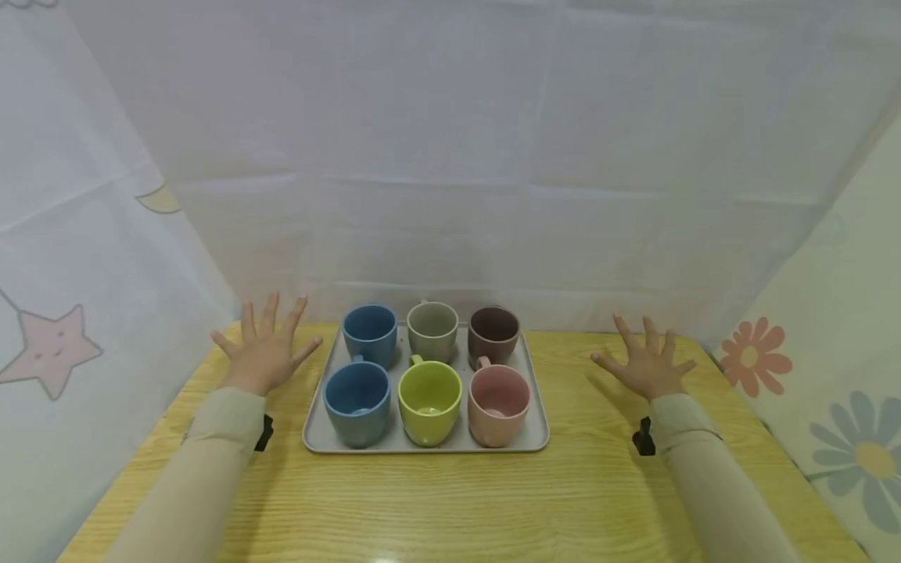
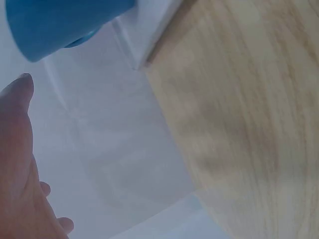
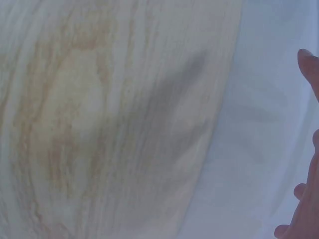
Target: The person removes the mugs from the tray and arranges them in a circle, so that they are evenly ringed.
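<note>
From above, the head camera is facing forward and down. Closer in, the left wrist view is sharing a blue cup [image 2: 62, 25] and the tray [image 2: 153, 25] with it; the right wrist view is looking past the right hand [image 1: 649, 371] onto the table [image 3: 89, 124].

The cups [image 1: 429, 395] are blue, greyish, brown, lime and pink, the tray [image 1: 533, 430] grey, the table [image 1: 429, 500] wood-grained.

By the flat grey tray's [image 1: 426, 450] right edge, the round pink cup [image 1: 496, 426] partly hides the round brown cup [image 1: 491, 350]. The wooden worktop's [image 1: 436, 504] front is cut off.
</note>
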Demonstrator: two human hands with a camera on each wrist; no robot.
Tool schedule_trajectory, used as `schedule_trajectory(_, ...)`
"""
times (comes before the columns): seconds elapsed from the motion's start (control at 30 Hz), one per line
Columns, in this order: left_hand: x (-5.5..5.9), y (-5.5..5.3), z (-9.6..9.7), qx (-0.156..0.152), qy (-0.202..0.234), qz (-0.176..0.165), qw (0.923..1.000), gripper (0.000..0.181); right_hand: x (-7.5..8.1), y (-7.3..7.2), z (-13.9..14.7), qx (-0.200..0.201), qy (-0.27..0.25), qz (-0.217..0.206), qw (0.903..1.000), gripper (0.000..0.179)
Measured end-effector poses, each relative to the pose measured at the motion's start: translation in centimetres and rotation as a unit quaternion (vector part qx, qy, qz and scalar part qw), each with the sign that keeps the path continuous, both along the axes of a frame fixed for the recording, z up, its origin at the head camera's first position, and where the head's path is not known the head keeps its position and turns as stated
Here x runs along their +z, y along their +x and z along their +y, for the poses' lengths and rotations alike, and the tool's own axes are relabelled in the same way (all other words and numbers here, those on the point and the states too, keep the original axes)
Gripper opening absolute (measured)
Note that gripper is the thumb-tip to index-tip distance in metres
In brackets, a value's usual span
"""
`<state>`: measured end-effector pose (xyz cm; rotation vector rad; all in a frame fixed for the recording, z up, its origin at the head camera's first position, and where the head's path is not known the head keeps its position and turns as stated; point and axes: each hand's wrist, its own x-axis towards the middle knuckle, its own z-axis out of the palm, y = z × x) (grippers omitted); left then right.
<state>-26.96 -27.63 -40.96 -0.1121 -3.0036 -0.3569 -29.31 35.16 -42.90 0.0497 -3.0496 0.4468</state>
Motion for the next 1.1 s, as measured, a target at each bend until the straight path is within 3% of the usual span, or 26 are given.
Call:
schedule_trajectory(0.17,0.9,0.7,0.2,0.0,0.041,0.068,0.9968,0.081,1.0,0.7,-0.6,0.02,0.0,0.002,0.9998,0.097)
schedule_trajectory(0.27,1.4,1.2,0.4,-0.001,0.081,0.122,0.9892,0.076,2.0,1.6,-1.5,0.034,-0.009,0.011,0.9993,0.094)
schedule_trajectory(0.43,1.9,2.7,1.2,-0.01,0.167,0.215,0.9621,0.064,3.4,3.3,-3.8,0.081,-0.042,0.055,0.9943,0.083)
schedule_trajectory(0.53,1.5,3.7,1.9,-0.012,0.232,0.235,0.9438,0.056,3.6,4.4,-5.1,0.12,-0.082,0.07,0.9869,0.071)
schedule_trajectory(0.63,0.6,4.5,2.7,-0.004,0.295,0.222,0.9292,0.052,3.6,5.4,-6.3,0.147,-0.15,0.062,0.9758,0.062)
schedule_trajectory(0.73,-0.5,5.0,3.2,0.001,0.342,0.182,0.9219,0.053,3.5,6.2,-7.3,0.164,-0.224,0.06,0.9587,0.053)
schedule_trajectory(0.97,-2.9,5.4,3.4,0.019,0.379,0.052,0.9239,0.064,2.8,6.5,-9.7,0.234,-0.348,0.059,0.9058,0.044)
schedule_trajectory(1.1,-3.9,5.4,3.5,0.035,0.396,-0.015,0.9174,0.063,2.2,6.3,-11.0,0.277,-0.381,0.032,0.8816,0.053)
